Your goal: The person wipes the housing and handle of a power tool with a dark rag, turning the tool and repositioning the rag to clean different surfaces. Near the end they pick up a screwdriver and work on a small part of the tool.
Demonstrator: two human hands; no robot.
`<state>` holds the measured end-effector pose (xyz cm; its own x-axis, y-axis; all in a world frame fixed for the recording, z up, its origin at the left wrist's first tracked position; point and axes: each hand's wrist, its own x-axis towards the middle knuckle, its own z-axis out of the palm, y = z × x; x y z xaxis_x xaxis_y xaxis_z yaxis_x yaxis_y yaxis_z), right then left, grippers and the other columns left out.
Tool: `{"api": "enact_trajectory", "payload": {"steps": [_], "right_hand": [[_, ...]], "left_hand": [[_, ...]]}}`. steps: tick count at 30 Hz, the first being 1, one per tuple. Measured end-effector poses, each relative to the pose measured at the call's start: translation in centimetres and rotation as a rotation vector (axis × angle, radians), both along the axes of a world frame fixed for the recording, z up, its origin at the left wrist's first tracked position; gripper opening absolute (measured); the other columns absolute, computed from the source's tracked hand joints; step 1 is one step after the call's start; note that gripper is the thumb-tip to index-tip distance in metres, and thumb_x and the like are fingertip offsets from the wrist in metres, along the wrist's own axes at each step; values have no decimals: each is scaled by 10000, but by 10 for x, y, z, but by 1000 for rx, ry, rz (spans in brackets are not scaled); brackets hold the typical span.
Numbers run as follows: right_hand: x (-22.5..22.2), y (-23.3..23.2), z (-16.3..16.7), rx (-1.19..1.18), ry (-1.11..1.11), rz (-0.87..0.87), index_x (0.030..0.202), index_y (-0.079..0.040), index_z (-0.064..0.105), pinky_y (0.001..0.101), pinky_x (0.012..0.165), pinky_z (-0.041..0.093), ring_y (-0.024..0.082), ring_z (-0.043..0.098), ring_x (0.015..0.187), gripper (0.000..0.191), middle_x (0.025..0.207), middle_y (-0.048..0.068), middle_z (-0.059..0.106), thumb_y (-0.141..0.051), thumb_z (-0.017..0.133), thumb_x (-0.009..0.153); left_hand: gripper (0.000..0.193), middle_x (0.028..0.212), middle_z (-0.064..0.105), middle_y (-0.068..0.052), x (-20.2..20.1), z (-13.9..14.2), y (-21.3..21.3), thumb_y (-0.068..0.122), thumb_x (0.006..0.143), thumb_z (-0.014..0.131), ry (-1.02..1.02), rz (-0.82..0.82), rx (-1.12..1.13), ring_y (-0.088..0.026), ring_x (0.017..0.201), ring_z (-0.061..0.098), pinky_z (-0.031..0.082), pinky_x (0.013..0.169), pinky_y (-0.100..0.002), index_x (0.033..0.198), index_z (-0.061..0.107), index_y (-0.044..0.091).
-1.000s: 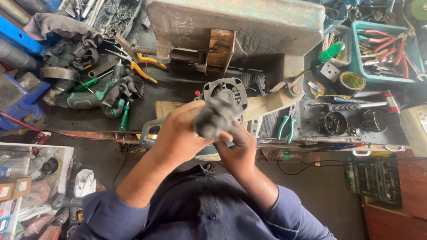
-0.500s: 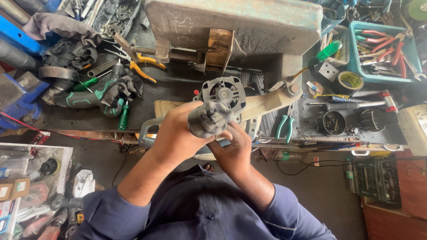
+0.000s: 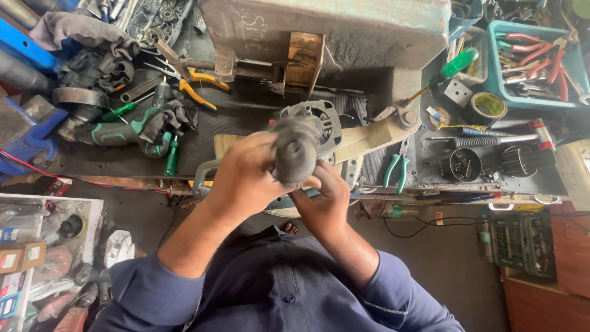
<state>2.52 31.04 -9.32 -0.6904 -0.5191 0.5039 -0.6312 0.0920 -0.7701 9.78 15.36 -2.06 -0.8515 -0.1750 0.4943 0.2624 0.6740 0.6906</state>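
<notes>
L hand wrapped round a dark grey, grimy cylindrical motor part, held up over desk edge, blurred. R hand clamped on its underside, fingers curled. Just behind: round ribbed metal housing on desk. Green-handled pliers to the right; green/black drill w/ rag at left.

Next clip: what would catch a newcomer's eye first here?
At centre, the left hand and right hand grip a dark grey cylindrical motor part above the cluttered workbench. Behind it lies a round grey metal housing; a blue tray of red-handled pliers sits top right.
</notes>
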Motion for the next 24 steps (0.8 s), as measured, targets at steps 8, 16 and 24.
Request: {"api": "enact_trajectory", "payload": {"steps": [8,16,24], "right_hand": [[2,4,-1,95,-9,68,1032,-54,719,348,759,557,302,723,884,178,973,124,714,18,730,870],[-1,2,-10,74,33,-34,932,-62,710,371,710,560,316,723,818,186,883,130,707,-17,763,759],[2,1,-8,6,46,19,986,-26,682,384,720,554,346,709,835,245,962,158,699,-36,782,763]], "left_hand": [[351,1137,703,-143,11,3,-17,207,870,822,-25,-244,23,-364,1031,688,551,862,-426,1148,670,57],[494,1006,668,-143,1,4,-4,354,732,888,-16,-51,-12,-363,961,655,520,815,-449,1038,658,42],[281,836,601,-80,2,4,-6,290,825,852,28,-25,-27,-298,790,619,486,692,-413,912,675,90]]}}
